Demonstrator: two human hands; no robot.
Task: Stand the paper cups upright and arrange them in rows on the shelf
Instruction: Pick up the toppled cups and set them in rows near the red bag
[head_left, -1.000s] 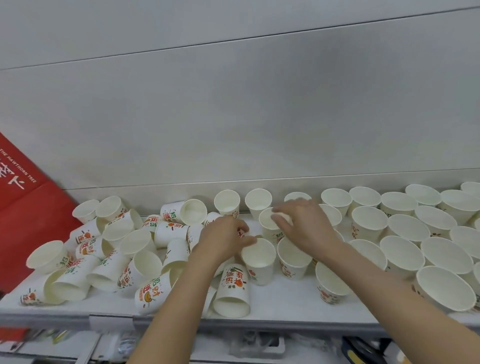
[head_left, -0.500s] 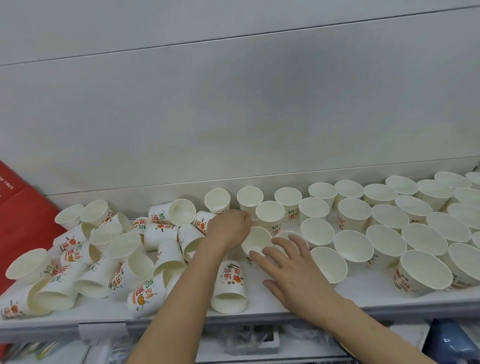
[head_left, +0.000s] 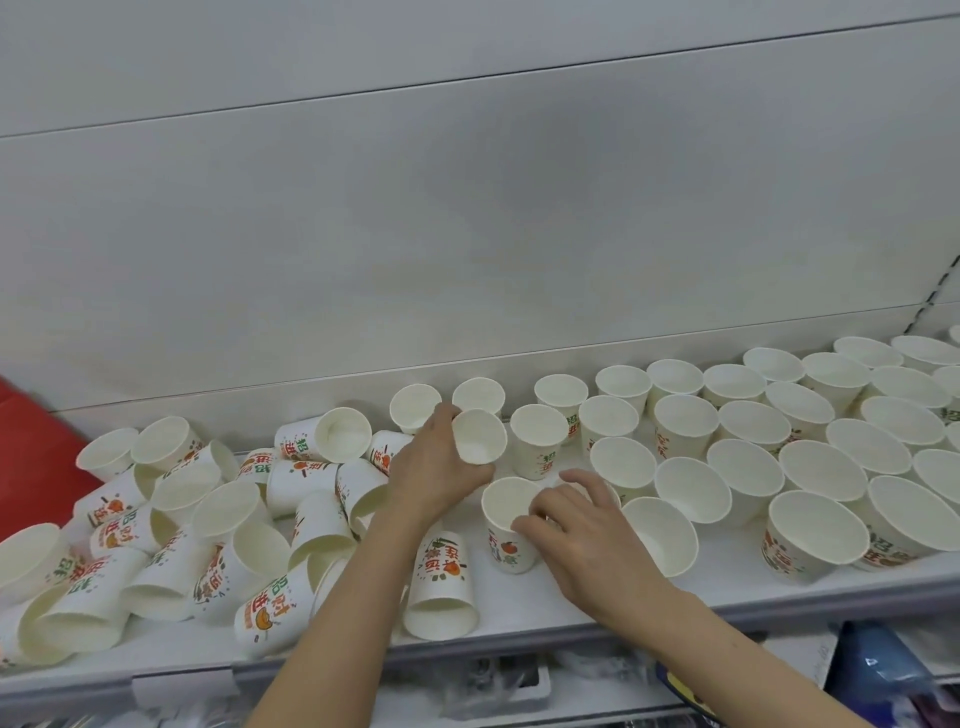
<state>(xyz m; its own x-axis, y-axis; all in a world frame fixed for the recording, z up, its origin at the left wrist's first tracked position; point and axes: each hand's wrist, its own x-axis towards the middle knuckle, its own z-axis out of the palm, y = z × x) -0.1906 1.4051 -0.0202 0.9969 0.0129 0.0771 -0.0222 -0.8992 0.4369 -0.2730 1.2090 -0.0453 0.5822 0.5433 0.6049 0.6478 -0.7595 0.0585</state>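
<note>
while my left hand (head_left: 435, 470) grips a tilted cup (head_left: 479, 435), my right hand (head_left: 574, 525) curls on an upright cup (head_left: 508, 525); toppled cups (head_left: 218, 530) crowd the shelf (head_left: 545, 608) left.

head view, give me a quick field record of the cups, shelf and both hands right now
left hand: grips a tilted cup, lifted, mouth toward the camera
right hand: fingers curled on the rim of an upright cup
upright cups: in rows on the right part of the shelf
toppled cups: jumbled heap on the left part
fallen cup: on its side by the front edge, between the forearms
shelf: white
left edge: red panel
</note>
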